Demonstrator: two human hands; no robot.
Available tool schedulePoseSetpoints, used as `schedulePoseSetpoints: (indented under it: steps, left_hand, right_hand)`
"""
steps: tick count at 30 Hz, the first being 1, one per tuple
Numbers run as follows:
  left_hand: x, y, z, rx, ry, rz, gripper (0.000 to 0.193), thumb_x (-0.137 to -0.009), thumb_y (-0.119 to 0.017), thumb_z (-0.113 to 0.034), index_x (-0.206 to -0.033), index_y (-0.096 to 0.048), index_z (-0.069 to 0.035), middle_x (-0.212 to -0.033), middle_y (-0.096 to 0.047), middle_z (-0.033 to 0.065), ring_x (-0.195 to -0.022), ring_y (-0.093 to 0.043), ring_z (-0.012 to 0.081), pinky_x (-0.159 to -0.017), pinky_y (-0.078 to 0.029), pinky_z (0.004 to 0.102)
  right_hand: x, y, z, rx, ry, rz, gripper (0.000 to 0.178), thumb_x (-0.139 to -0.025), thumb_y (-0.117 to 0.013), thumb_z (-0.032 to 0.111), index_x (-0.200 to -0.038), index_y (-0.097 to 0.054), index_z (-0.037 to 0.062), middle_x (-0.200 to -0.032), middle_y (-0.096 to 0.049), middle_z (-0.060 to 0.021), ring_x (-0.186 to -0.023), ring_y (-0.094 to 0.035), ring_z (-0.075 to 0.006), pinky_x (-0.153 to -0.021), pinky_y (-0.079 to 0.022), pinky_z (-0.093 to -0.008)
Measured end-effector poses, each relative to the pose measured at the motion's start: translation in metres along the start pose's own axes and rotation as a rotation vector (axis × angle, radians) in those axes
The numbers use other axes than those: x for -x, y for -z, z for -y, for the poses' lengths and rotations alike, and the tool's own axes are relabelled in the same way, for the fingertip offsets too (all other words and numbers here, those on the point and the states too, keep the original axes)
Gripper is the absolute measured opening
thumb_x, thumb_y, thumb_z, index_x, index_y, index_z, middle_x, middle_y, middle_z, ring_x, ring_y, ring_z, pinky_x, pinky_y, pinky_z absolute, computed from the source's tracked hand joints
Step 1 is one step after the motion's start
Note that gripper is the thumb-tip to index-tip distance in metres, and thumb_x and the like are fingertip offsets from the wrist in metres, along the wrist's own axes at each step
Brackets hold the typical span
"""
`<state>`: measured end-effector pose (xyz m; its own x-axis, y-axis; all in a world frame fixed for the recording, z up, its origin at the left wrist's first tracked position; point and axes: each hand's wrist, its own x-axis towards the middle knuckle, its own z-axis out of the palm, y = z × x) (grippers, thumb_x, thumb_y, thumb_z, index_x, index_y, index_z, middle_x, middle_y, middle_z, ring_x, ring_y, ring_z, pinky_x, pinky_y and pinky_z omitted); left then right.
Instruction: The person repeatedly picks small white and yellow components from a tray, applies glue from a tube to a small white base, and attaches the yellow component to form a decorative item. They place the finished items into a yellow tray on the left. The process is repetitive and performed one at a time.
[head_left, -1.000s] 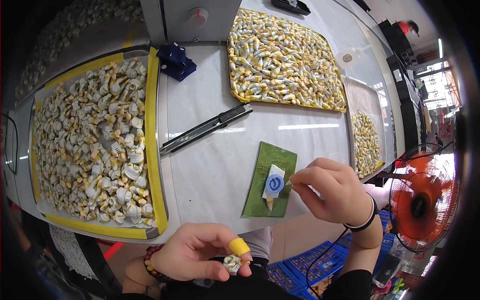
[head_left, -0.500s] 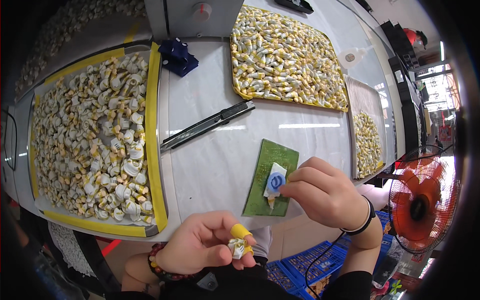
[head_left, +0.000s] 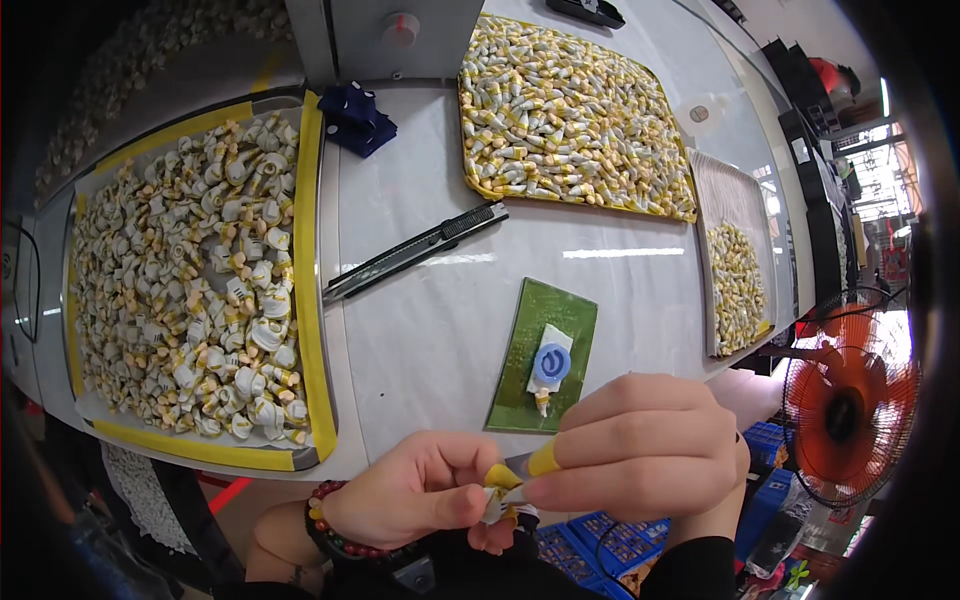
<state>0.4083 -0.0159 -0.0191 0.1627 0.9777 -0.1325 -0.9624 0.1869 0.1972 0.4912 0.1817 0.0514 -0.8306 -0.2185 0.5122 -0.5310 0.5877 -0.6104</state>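
Observation:
My left hand (head_left: 405, 490) pinches a small white piece with yellow parts (head_left: 494, 505) between thumb and fingers, above the near table edge. Yellow tape wraps a finger on each hand. From the right, my right hand (head_left: 640, 450) has its thumb and forefinger closed on the same piece, partly covering it. Just beyond my hands lies a green rectangular mat (head_left: 520, 345). On it rests a white flat piece with a narrow yellow-banded tip (head_left: 541, 398), topped by a round blue disc (head_left: 552, 363).
A yellow-edged tray (head_left: 318, 380) full of white-and-yellow pieces stands left. A black utility knife (head_left: 420, 248) lies mid-table, near dark blue cloth (head_left: 355, 120). Farther back is another filled tray (head_left: 570, 120), with a smaller one (head_left: 735, 285) right. An orange fan (head_left: 845, 400) stands right; blue crates (head_left: 600, 545) sit below.
My right hand has left the blue disc on the green mat and come down to the piece in my left hand. The disc stays on the mat.

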Motion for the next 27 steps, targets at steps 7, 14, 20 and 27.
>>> schedulePoseSetpoints:
  steps: [7, 14, 20, 27]
  left_hand:
    - [-0.0030, -0.0022, -0.0012, 0.004, 0.058, 0.015, 0.033, -0.087, -0.062, -0.031, -0.098, -0.053, -0.002, -0.085, -0.063, 0.0066, -0.077, -0.061, 0.0109, -0.069, -0.048, 0.0208]
    - [-0.0039, -0.0060, 0.0035, 0.038, 0.060, 0.005, 0.029, -0.088, -0.061, -0.030, -0.096, -0.054, -0.003, -0.084, -0.061, 0.0053, -0.078, -0.060, 0.0105, -0.067, -0.045, 0.0201]
    - [-0.0047, -0.0075, 0.0019, 0.037, 0.094, 0.004, 0.029, -0.089, -0.060, -0.030, -0.095, -0.054, -0.003, -0.084, -0.061, 0.0051, -0.078, -0.060, 0.0101, -0.068, -0.045, 0.0199]
    - [-0.0051, -0.0059, 0.0014, 0.010, 0.075, 0.015, 0.028, -0.089, -0.059, -0.029, -0.096, -0.054, -0.003, -0.086, -0.061, 0.0049, -0.079, -0.060, 0.0101, -0.069, -0.045, 0.0198]
  right_hand:
    - [0.0005, -0.0059, 0.0017, 0.037, 0.034, 0.029, 0.016, -0.068, -0.068, 0.001, -0.083, -0.067, 0.0019, -0.083, -0.064, -0.0079, -0.067, -0.062, -0.0183, -0.056, -0.052, -0.0253]
    - [0.0004, -0.0061, -0.0016, -0.066, 0.067, 0.042, 0.014, -0.072, -0.066, 0.000, -0.083, -0.060, -0.0079, -0.080, -0.059, -0.0140, -0.066, -0.059, -0.0224, -0.059, -0.051, -0.0278]
    - [0.0052, -0.0050, 0.0027, -0.027, 0.004, 0.051, 0.014, -0.072, -0.065, 0.001, -0.085, -0.067, 0.0004, -0.086, -0.064, -0.0095, -0.070, -0.062, -0.0191, -0.060, -0.053, -0.0256]
    - [0.0004, 0.0016, 0.0069, -0.021, -0.059, 0.133, 0.014, -0.072, -0.065, 0.001, -0.085, -0.068, 0.0007, -0.086, -0.065, -0.0090, -0.070, -0.062, -0.0189, -0.061, -0.053, -0.0256]
